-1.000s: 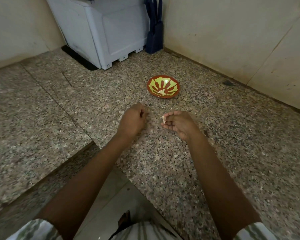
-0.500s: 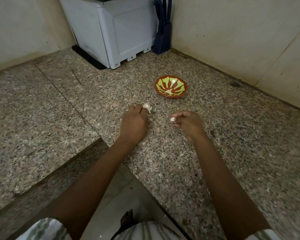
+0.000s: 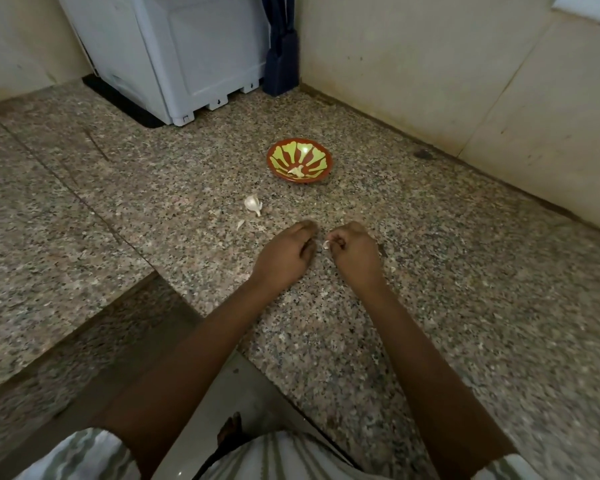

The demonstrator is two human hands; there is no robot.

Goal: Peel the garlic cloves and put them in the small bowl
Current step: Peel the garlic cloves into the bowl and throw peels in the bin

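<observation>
A small red bowl (image 3: 299, 161) with a green pattern stands on the speckled granite counter (image 3: 430, 271), with a pale peeled garlic piece (image 3: 296, 172) inside. A white chunk of garlic bulb (image 3: 252, 204) lies on the counter, left of and nearer than the bowl. A scrap of peel (image 3: 240, 223) lies just below it. My right hand (image 3: 355, 251) pinches a small pale garlic clove (image 3: 326, 244) at its fingertips. My left hand (image 3: 286, 252) rests beside it, fingers curled, almost touching the clove; whether it holds anything is hidden.
A white appliance (image 3: 187, 53) stands at the back on a dark mat, with a dark blue object (image 3: 281, 46) beside it in the corner. Cream walls (image 3: 447, 81) bound the counter behind and to the right. The counter edge drops to the floor at lower left.
My left hand has let go of the garlic bulb chunk, which now lies on the counter, and has moved right to meet my right hand at the clove.
</observation>
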